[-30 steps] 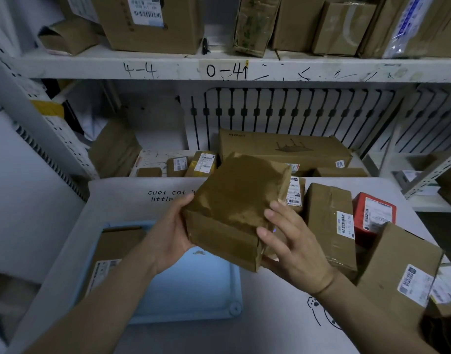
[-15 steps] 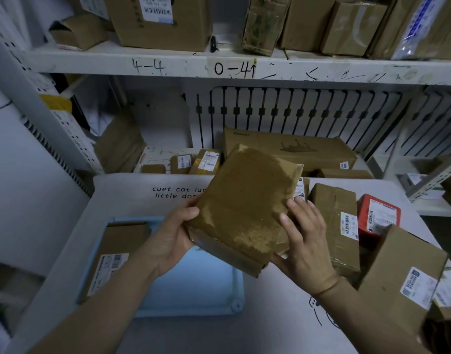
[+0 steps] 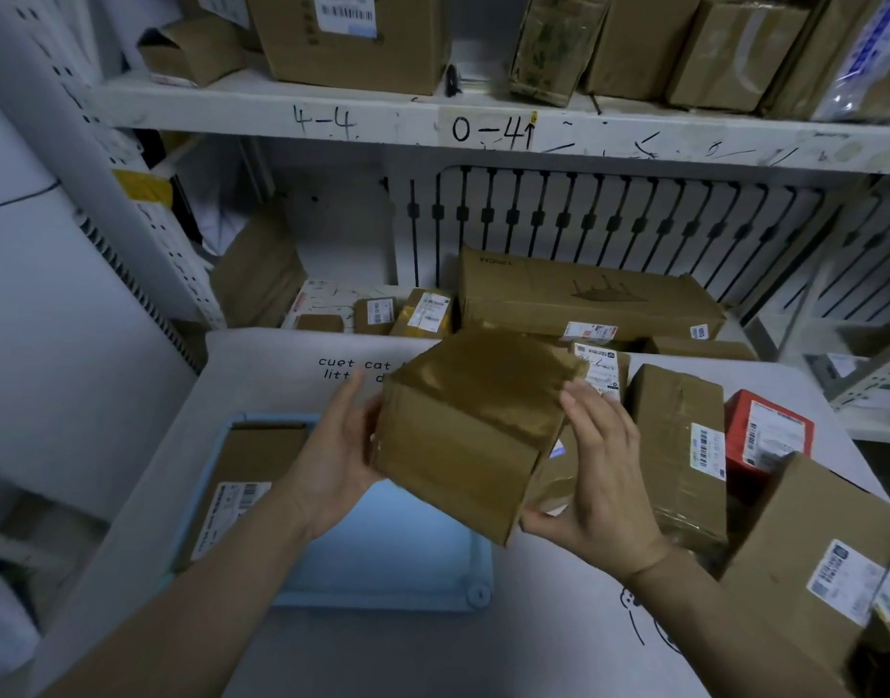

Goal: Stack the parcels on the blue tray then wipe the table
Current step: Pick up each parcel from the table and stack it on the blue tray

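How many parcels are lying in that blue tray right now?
1: a flat labelled parcel at the left of the blue tray. The taped parcel between the left hand and right hand is held in the air. The forearm may hide more.

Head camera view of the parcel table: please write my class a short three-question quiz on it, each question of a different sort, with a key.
1. True or false: the blue tray already has a flat parcel lying in it.
2. The left hand and the right hand together hold: A) a cloth; B) the taped brown parcel; C) the tray.
3. Fill in: the small labelled parcel on the right side of the table, unlike its brown neighbours, is ____.
Key: 1 true; 2 B; 3 red.
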A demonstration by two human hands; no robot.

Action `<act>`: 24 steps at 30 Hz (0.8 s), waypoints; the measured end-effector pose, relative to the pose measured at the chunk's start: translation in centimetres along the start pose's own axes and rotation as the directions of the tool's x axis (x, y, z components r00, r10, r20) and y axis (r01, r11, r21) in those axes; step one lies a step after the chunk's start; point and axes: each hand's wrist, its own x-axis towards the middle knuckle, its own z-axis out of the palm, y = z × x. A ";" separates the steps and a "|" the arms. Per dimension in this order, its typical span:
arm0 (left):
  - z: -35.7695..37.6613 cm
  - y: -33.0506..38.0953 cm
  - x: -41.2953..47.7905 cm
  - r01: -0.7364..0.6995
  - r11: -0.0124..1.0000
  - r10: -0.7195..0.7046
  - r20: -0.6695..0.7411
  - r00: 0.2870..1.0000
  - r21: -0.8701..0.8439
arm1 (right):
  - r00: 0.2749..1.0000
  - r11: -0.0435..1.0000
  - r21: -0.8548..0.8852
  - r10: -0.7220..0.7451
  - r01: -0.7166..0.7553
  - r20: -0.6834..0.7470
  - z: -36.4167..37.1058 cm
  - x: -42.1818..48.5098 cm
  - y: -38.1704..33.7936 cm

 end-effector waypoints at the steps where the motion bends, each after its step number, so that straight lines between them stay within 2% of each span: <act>1: -0.3 0.0 0.0 0.002 1.000 -0.002 -0.029 1.000 0.007 | 0.996 0.995 0.061 0.079 -0.081 0.037 0.0 0.3 -0.4; 3: -1.0 -0.2 0.1 0.005 0.998 0.001 -0.104 0.995 0.065 | 0.953 0.936 0.200 0.264 -0.290 0.145 0.2 0.9 -0.9; 4: -1.4 -0.3 0.0 0.012 0.995 0.002 -0.145 0.989 0.098 | 0.913 0.871 0.284 0.351 -0.400 0.208 0.4 1.4 -1.2; 6: -2.3 -0.5 -0.1 0.039 0.991 -0.010 -0.218 0.976 0.129 | 0.807 0.669 0.453 0.504 -0.590 0.308 0.7 2.2 -1.9; 8: -3.3 -0.7 -0.5 0.055 0.991 -0.021 -0.255 0.967 0.126 | 0.676 0.416 0.561 0.614 -0.716 0.408 1.5 2.8 -2.4; 10: -4.3 -0.9 -0.9 0.066 0.989 -0.022 -0.304 0.952 0.134 | 0.540 0.220 0.557 0.667 -0.801 0.513 2.7 3.4 -2.8; 14: -7.1 -1.9 -1.9 0.135 0.980 -0.042 -0.510 0.859 0.146 | 0.290 -0.044 0.430 0.675 -0.902 0.678 5.6 4.1 -3.6; 16: -8.5 -2.5 -2.7 0.183 0.974 -0.071 -0.587 0.807 0.134 | 0.184 -0.117 0.328 0.632 -0.938 0.753 7.3 3.9 -4.0; 19: -10.3 -3.3 -4.1 0.218 0.969 -0.092 -0.656 0.749 0.113 | 0.071 -0.131 0.188 0.610 -0.973 0.789 9.9 3.5 -4.7; 24: -13.8 -4.8 -5.4 0.263 0.959 -0.114 -0.700 0.705 0.108 | -0.021 -0.120 0.059 0.572 -0.991 0.820 13.7 3.2 -6.0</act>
